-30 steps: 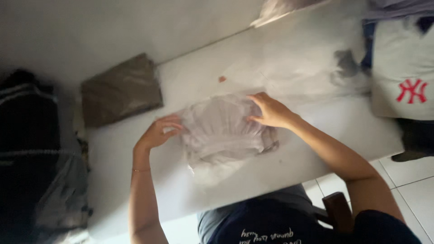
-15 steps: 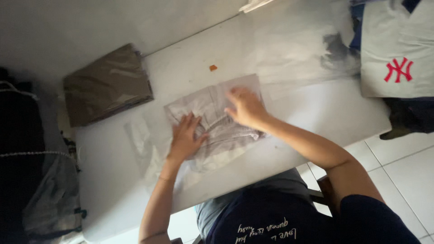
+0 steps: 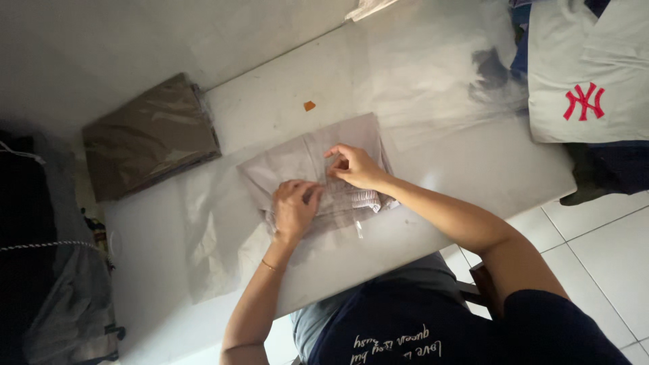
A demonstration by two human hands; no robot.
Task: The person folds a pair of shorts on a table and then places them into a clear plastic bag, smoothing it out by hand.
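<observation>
Seen from the head camera, a pale grey folded garment in a clear plastic bag (image 3: 314,165) lies near the middle of the white bench (image 3: 473,176), close to the person's body. The left hand (image 3: 295,206) rests palm down on the near end of the packet, fingers curled and pressing on the plastic. The right hand (image 3: 356,167) lies just beside it on the same packet, its fingertips pinching the film near the bag's open edge; whether it grips the garment beneath cannot be told. A thin bracelet (image 3: 270,266) circles the left wrist.

A loose sheet of clear plastic (image 3: 216,236) spreads over the bench to the left of the packet. A small orange scrap (image 3: 309,105) sits on the bench just beyond it. A dark brown folded garment in a glossy bag (image 3: 149,135) lies well apart at the left end. At the far right lies a light grey garment with a red emblem (image 3: 588,74).
</observation>
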